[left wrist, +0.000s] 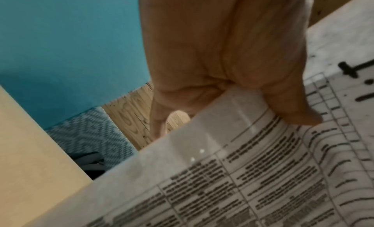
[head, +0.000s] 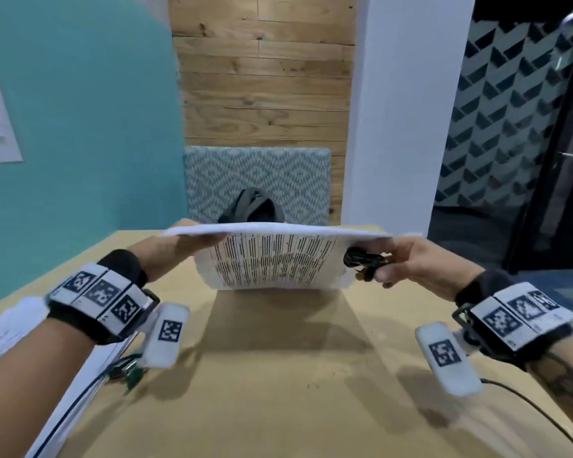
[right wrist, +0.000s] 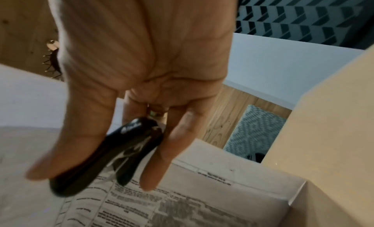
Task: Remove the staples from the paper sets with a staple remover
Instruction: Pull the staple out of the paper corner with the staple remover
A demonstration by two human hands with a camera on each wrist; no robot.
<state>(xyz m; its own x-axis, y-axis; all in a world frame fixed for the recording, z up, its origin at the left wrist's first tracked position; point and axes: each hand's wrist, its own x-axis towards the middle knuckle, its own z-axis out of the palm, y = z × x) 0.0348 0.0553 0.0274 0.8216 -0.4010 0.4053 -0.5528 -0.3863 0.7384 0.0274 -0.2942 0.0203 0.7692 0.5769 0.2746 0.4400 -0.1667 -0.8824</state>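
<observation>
1. White printed sheets with black text in ruled table cells form the paper set (head: 272,259), held in the air above the tan wooden bench (head: 278,375), near its far edge.
2. Its upper sheets spread flat between the two hands, while the lower sheets sag in a curve toward the person; the print is too blurred to read.
3. The left hand (head: 176,251) holds the set's left edge; in the left wrist view its thumb (left wrist: 283,102) lies on the printed face with the fingers behind the sheet, a pinching grip.
4. The right hand (head: 420,266) is at the set's right edge with a glossy black plastic staple remover (head: 361,257) held between thumb and fingers, its tip against the paper.
5. In the right wrist view the staple remover (right wrist: 113,153) lies along the thumb, with the paper set (right wrist: 182,198) just beyond; whether this hand also pinches the paper cannot be told.
6. More white papers (head: 10,332) lie on the bench's left side, under the left forearm.
</observation>
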